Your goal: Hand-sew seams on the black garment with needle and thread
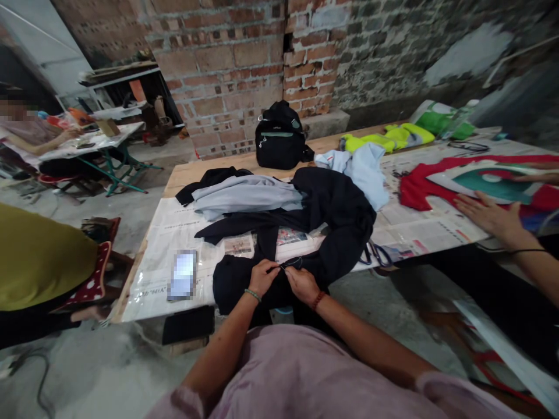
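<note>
Pinching closed, the fingers (271, 267) of the left hand (262, 280) and right hand (303, 285) are nearly meeting over dark cloth (338, 233); what they are gripping is too small to tell. The cloth is lying bunched over the newspaper-covered worktop's (168, 233) near edge, beside a lit phone (182, 274). Behind, a black bag (279, 145) is standing.

Newspaper (151, 250) covered much of the wooden bench (186, 174). On it lay a smartphone (182, 274) near left, a dark garment (340, 198) mid-bench, and a red garment (417, 187) at right; a black backpack (280, 148) stood far back.
</note>
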{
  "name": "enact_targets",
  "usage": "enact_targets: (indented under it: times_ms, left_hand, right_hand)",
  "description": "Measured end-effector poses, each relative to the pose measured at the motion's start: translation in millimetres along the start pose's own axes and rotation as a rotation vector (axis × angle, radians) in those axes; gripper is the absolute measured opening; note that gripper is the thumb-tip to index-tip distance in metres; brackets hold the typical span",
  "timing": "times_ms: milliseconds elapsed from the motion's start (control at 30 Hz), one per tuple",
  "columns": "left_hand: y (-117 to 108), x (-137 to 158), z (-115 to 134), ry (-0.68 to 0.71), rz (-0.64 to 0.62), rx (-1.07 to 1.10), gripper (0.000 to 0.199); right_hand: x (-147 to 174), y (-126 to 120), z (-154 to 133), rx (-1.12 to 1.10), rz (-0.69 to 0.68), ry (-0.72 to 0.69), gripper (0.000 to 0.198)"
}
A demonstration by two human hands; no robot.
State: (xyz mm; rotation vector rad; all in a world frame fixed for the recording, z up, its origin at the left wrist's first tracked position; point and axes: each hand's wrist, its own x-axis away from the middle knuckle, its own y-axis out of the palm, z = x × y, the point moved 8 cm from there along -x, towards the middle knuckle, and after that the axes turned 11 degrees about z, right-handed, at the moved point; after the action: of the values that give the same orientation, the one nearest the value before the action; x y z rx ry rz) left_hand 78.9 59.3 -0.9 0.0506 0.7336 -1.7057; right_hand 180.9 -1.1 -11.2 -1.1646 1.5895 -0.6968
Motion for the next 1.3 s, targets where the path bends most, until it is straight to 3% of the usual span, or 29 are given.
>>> enact_targets:
  times_ms: [533, 833, 1067, 1233, 1300]
  left_hand:
    - [5.5, 3.0, 4.3, 0.087, -0.042, 0.002, 0.012]
    - [-1.9, 0.9, 0.2, 0.033, 0.035, 0.009, 0.010]
    - [2.1, 2.4, 2.4, 0.052, -0.020, 0.056, 0.011]
    - [1.5, 2.6, 0.8, 0.041, -0.008, 0.070, 0.012]
    - [1.3, 2.0, 2.0, 0.042, -0.008, 0.077, 0.011]
  right_hand:
    - [-10.3, 9.7, -2.6, 0.062, -0.122, 0.228, 0.024]
    - [-5.1, 2.5, 7.5, -0.073, -0.107, 0.276, 0.021]
    - [-12.7, 4.8, 3.0, -0.049, -0.093, 0.259, 0.022]
    - [-20.7, -19.1, 10.6, -0.137, -0.200, 0.179, 0.027]
    - [-31.8, -42.8, 18.0, -0.167, -0.126, 0.147, 0.029]
